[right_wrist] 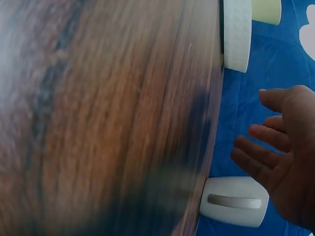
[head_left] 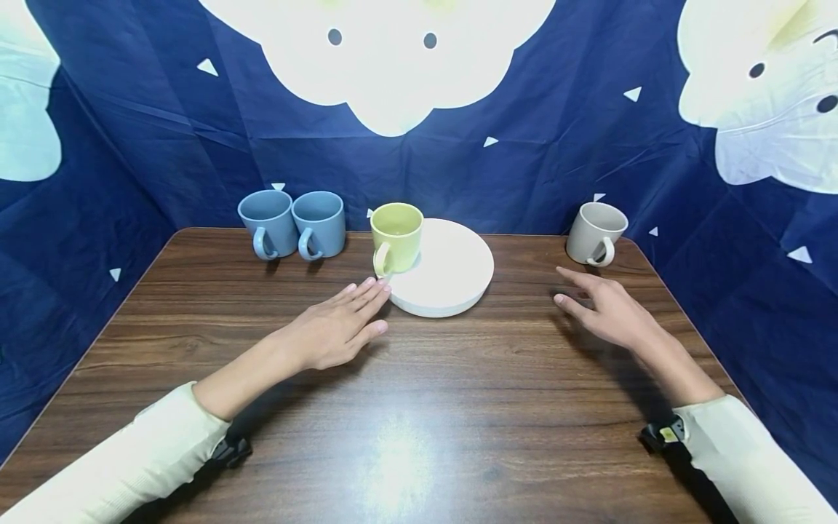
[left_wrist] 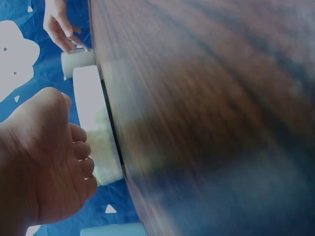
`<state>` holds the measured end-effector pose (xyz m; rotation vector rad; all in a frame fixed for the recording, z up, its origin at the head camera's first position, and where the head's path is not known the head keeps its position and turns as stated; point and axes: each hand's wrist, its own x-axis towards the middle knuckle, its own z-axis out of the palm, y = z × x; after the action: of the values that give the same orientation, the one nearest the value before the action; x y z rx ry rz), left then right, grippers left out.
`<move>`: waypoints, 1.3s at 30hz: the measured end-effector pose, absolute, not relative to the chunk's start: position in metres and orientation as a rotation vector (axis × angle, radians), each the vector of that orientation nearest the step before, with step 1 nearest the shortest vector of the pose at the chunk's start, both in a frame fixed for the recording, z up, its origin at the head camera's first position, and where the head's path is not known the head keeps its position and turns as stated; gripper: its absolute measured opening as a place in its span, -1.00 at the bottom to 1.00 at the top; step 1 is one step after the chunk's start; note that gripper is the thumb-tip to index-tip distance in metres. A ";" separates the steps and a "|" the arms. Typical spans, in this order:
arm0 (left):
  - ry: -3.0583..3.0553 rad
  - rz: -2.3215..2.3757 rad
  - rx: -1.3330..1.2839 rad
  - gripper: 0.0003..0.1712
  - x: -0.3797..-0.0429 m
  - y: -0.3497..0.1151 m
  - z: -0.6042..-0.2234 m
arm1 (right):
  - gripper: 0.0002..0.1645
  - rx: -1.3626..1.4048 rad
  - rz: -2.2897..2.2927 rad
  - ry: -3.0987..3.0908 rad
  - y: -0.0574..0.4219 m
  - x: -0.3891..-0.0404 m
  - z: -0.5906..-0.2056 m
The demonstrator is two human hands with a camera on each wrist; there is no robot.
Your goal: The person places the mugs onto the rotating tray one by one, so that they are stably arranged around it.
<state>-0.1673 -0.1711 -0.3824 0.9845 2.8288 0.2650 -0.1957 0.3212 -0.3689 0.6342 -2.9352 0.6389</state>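
A green mug (head_left: 396, 240) stands upright on the left part of a round white disc (head_left: 455, 266), its handle toward the person. Just in front of that handle is my left hand (head_left: 334, 327), palm down with straight fingers and nothing held; whether the fingertips touch the mug or disc I cannot tell. On the far right stands a light grey mug (head_left: 592, 236), handle facing forward. My right hand (head_left: 609, 309) hovers in front of it, fingers loosely extended and apart from the mug. In the right wrist view the grey mug (right_wrist: 236, 201) shows below the fingers.
Two blue mugs (head_left: 268, 222) (head_left: 321, 222) stand side by side at the back left of the wooden table (head_left: 458, 407). A dark blue cloth (head_left: 537, 175) with white clouds hangs close behind the table and at both sides.
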 end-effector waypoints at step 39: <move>2.819 0.340 1.084 -0.21 -0.169 -0.167 -0.384 | -0.52 0.272 0.850 -2.732 0.355 -0.206 -0.377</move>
<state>-0.1693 -0.1669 -0.3842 1.0840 2.8194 0.3397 -0.2057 0.3550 -0.3770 0.2719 -2.7323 0.8495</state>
